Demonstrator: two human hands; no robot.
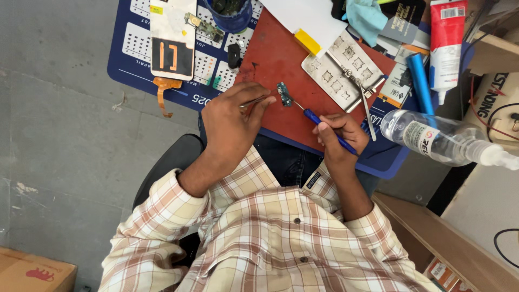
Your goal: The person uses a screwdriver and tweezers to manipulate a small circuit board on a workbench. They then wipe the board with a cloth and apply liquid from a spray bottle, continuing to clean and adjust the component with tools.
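A small green circuit board lies on a red work mat on my lap-height table. My left hand pinches thin metal tweezers, whose tips point at the board from the left. Gripped in my right hand is a blue-handled screwdriver; its thin metal tip reaches the board's lower right end. Both hands sit at the mat's near edge, above my checked shirt.
A blue calendar mat holds a dismantled phone screen with an orange flex cable, and a blue cup. A metal stencil plate, spare tweezers, a clear bottle, a white tube and a blue cloth crowd the right.
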